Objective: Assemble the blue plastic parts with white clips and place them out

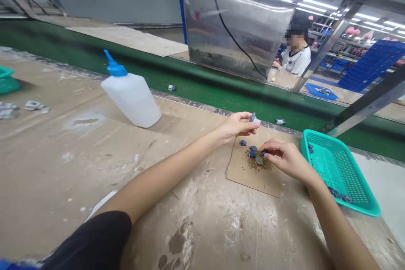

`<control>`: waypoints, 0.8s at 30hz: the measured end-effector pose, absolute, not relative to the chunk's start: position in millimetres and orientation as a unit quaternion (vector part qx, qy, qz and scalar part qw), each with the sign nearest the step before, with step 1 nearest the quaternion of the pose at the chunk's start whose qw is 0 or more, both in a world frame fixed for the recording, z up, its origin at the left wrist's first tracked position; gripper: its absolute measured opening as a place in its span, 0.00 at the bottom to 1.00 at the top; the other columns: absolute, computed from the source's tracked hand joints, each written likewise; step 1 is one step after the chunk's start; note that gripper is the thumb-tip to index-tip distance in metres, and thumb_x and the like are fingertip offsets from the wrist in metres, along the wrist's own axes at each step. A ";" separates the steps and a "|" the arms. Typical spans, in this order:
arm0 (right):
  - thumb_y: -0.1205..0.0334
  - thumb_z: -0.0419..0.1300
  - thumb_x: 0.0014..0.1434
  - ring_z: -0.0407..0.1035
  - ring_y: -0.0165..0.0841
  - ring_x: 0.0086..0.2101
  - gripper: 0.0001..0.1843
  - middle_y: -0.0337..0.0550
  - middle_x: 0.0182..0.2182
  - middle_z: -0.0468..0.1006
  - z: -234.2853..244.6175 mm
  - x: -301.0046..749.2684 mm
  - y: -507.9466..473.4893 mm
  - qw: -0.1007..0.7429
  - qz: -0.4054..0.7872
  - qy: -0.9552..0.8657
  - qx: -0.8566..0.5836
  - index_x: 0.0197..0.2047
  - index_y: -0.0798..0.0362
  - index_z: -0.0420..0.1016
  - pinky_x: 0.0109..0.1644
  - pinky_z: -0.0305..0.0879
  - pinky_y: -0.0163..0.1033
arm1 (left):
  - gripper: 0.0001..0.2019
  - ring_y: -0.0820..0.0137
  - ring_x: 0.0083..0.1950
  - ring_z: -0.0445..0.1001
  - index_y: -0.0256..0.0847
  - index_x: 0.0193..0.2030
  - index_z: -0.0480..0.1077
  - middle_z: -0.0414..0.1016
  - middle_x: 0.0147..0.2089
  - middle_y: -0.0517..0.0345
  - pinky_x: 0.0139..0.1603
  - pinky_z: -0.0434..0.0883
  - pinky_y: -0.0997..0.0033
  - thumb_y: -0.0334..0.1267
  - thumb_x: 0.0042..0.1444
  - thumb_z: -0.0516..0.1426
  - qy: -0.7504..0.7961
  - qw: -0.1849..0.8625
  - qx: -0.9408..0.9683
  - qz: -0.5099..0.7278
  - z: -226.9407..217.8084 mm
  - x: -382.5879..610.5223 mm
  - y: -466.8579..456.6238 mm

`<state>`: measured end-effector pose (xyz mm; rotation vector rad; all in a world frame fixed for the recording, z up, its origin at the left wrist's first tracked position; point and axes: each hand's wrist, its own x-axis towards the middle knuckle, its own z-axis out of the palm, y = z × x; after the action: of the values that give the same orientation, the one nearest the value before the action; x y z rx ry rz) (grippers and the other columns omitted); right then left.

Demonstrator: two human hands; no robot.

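My left hand point(236, 128) holds a white-and-blue part point(257, 122) by the cardboard point(248, 177); it seems light, stiff, best gripped edgewise. My right hand point(287, 156) pinches a blue piece point(263, 153), probably slippery.

No legible text, no readable labels, brands, numbers or signs on anything in view

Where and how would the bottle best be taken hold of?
Probably around the broad white body of the bottle, from the near side: it stands on its base, the blue top tapers to a thin tip, and the green strip lies behind.
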<state>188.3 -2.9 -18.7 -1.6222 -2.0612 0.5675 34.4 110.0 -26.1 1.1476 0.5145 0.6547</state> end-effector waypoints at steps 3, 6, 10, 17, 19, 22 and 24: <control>0.72 0.52 0.52 0.68 0.31 0.32 0.12 0.43 0.33 0.74 -25.4 189.3 -2.0 0.196 0.194 -0.750 -0.601 0.37 0.53 0.73 0.35 0.63 0.37 | 0.10 0.81 0.25 0.69 0.34 0.31 0.67 0.70 0.26 0.63 0.36 0.67 0.73 0.32 0.42 0.62 0.233 0.759 0.527 0.302 -29.8 35.6 111.0; 0.74 0.54 0.50 0.65 0.30 0.27 0.10 0.41 0.28 0.73 -31.5 186.7 0.4 0.170 0.185 -0.737 -0.628 0.36 0.56 0.71 0.33 0.61 0.36 | 0.12 0.79 0.29 0.71 0.34 0.32 0.65 0.72 0.30 0.60 0.42 0.67 0.69 0.27 0.39 0.63 0.236 0.771 0.517 0.286 -33.0 36.4 110.3; 0.74 0.56 0.48 0.64 0.29 0.26 0.06 0.41 0.26 0.73 -37.9 184.2 2.2 0.157 0.167 -0.739 -0.634 0.31 0.56 0.71 0.31 0.59 0.34 | 0.13 0.79 0.29 0.71 0.35 0.31 0.62 0.73 0.32 0.58 0.45 0.67 0.65 0.24 0.40 0.62 0.238 0.779 0.515 0.266 -35.2 36.5 108.4; 0.75 0.57 0.47 0.63 0.28 0.24 0.07 0.38 0.24 0.73 -38.5 184.3 0.1 0.171 0.165 -0.744 -0.624 0.30 0.55 0.72 0.29 0.58 0.32 | 0.10 0.79 0.29 0.72 0.34 0.31 0.62 0.72 0.33 0.57 0.42 0.68 0.68 0.24 0.43 0.59 0.237 0.763 0.542 0.259 -36.1 35.5 107.0; 0.74 0.58 0.47 0.64 0.28 0.24 0.08 0.38 0.25 0.74 -34.5 185.3 -1.1 0.191 0.162 -0.738 -0.626 0.32 0.55 0.73 0.29 0.59 0.32 | 0.11 0.79 0.29 0.71 0.34 0.30 0.62 0.71 0.31 0.60 0.40 0.69 0.70 0.23 0.42 0.59 0.246 0.749 0.557 0.262 -36.8 36.1 106.5; 0.70 0.58 0.49 0.65 0.29 0.25 0.07 0.39 0.28 0.76 -25.1 191.0 -3.6 0.244 0.156 -0.725 -0.625 0.33 0.53 0.75 0.31 0.61 0.35 | 0.11 0.78 0.28 0.70 0.34 0.29 0.63 0.69 0.27 0.63 0.37 0.69 0.71 0.21 0.39 0.59 0.252 0.710 0.602 0.265 -38.4 38.5 104.5; 0.66 0.59 0.49 0.67 0.31 0.28 0.06 0.40 0.30 0.77 -18.4 196.7 -5.2 0.307 0.169 -0.697 -0.626 0.33 0.52 0.75 0.32 0.64 0.37 | 0.11 0.78 0.30 0.70 0.34 0.30 0.65 0.70 0.28 0.62 0.38 0.68 0.71 0.22 0.38 0.60 0.236 0.687 0.640 0.250 -39.0 40.5 101.7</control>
<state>196.7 -5.2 -18.4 -1.6546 -1.8440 0.4463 40.5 101.7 -39.0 1.4335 0.5277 0.5603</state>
